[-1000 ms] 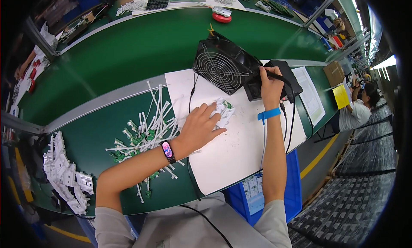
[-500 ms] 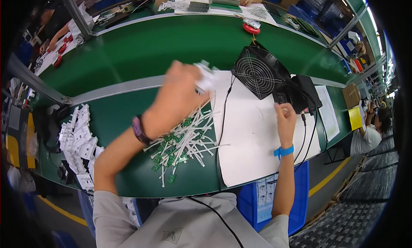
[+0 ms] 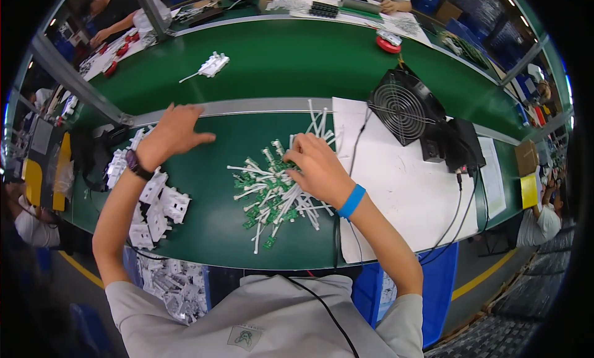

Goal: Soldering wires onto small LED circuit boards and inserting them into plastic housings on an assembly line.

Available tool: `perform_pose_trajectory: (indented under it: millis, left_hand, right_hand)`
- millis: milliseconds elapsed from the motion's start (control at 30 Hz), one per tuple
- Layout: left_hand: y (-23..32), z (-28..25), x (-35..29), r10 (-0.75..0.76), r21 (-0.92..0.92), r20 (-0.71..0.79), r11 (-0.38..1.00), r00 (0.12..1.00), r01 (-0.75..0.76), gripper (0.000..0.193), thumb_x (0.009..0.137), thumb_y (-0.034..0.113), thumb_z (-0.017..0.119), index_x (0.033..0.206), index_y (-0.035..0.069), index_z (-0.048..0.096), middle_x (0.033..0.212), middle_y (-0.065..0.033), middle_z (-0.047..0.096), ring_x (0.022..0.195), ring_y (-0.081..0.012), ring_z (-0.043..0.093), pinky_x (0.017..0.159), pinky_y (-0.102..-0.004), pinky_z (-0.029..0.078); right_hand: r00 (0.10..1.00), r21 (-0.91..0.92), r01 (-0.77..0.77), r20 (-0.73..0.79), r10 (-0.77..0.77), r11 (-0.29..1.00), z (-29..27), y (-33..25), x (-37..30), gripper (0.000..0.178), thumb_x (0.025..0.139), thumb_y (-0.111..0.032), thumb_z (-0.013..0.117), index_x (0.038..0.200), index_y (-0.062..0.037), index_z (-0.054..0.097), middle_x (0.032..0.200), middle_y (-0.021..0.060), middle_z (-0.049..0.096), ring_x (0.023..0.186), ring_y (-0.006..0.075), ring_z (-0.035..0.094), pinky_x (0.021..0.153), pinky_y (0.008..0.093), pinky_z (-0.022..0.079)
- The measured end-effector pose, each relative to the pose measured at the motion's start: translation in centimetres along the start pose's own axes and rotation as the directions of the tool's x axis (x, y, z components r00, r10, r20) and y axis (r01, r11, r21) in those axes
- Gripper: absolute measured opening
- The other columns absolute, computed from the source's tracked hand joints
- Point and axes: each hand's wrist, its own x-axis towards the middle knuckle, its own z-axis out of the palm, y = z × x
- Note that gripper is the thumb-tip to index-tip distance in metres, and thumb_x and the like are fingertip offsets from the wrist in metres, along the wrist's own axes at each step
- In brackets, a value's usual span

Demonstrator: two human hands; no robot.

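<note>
At the green workbench (image 3: 204, 228), the right hand (image 3: 318, 166), fingers curled together, is pressed onto a heap of small green circuit boards with white plastic strips (image 3: 272, 194), largely unsorted, while the open-fingered left hand (image 3: 170, 132) is held empty at ten o'clock.

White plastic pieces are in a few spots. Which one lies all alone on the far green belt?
The lone white plastic piece beyond the metal rail. The other white pieces lie piled near the left hand.

Grey short-sleeved shirt (image 3: 266, 321), dark wristwatch (image 3: 132, 165), blue wristband (image 3: 352, 201), black cable (image 3: 322, 308)
</note>
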Motion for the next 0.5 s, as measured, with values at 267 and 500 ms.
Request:
perform_pose_trajectory:
  millis: [267,500]
  left_hand:
    - [-3.3,-0.2,-13.7,0.028,-0.245,0.163,0.969,0.986,0.013,0.078,0.073,0.028,0.089,0.138,-0.001,0.058,0.127,-0.0235,0.064,0.121,-0.0395,0.058,0.106,-0.0431,0.046]
    - [0.6,1.6,-17.3,-0.035,-0.091,0.158,0.995,0.987,0.049,0.090,0.063,0.027,0.095,0.143,0.009,0.059,0.150,-0.0250,0.046,0.142,-0.0444,0.039,0.119,-0.0465,0.036]
  right_hand:
    - [0.974,-0.108,0.047,-0.214,-0.069,0.993,-1.3,0.8,0.9,0.004,0.083,-0.003,0.069,0.084,-0.0027,0.066,0.091,0.0116,0.056,0.090,0.0321,0.058,0.080,0.0437,0.048]
    - [0.814,0.258,0.008,-0.563,0.144,0.966,-2.8,0.2,2.5,0.007,0.090,0.004,0.065,0.096,0.0023,0.062,0.092,0.0115,0.063,0.083,0.0248,0.062,0.076,0.0333,0.051]
